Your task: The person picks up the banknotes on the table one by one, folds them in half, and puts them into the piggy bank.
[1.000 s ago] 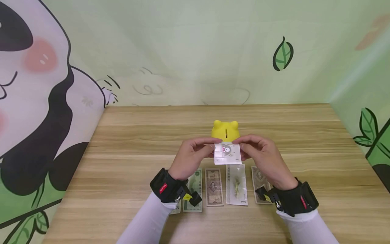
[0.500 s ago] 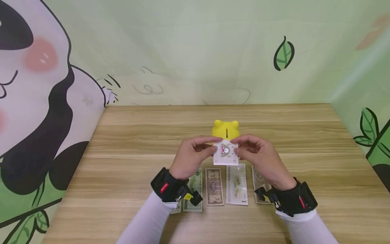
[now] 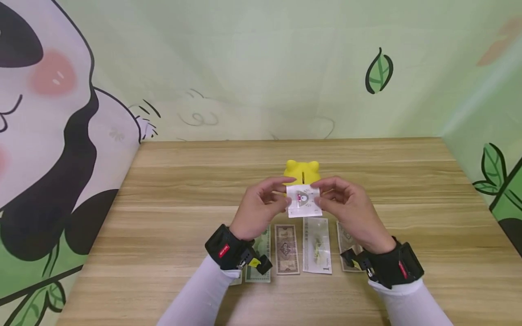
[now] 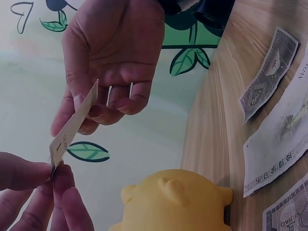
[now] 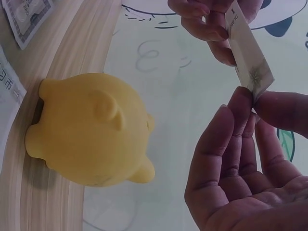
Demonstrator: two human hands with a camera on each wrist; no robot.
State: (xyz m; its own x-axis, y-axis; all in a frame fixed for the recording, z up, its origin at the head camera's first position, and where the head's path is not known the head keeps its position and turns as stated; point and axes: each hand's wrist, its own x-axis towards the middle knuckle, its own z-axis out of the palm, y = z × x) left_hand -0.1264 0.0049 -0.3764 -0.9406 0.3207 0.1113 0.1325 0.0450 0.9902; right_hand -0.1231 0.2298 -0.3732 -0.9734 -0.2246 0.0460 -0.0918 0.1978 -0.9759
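Both hands hold a small white banknote [image 3: 303,206] with a grey cartoon figure on it, raised over the table. My left hand [image 3: 261,208] pinches its left edge between thumb and fingers; the left wrist view shows these fingertips at one end of the note. My right hand [image 3: 348,203] pinches the opposite edge, its thumb on the printed face. Just behind the note stands a yellow animal-shaped money bank [image 3: 302,170] with a slot in its top. The note overlaps its lower part in the head view. In the right wrist view the bank [image 5: 96,130] stands beside the hands.
Several banknotes lie in a row on the wooden table [image 3: 163,181]: a green one [image 3: 263,240], a brown one [image 3: 287,249], a white one [image 3: 317,246] and a grey-brown one [image 3: 344,235] partly under the right wrist. A printed cloth wall [image 3: 253,68] closes off the back.
The note has risen slightly toward the bank's slot and tilted a little. The fingers have shifted along its edges; the left index finger has lifted a bit. The bank and row stay put.
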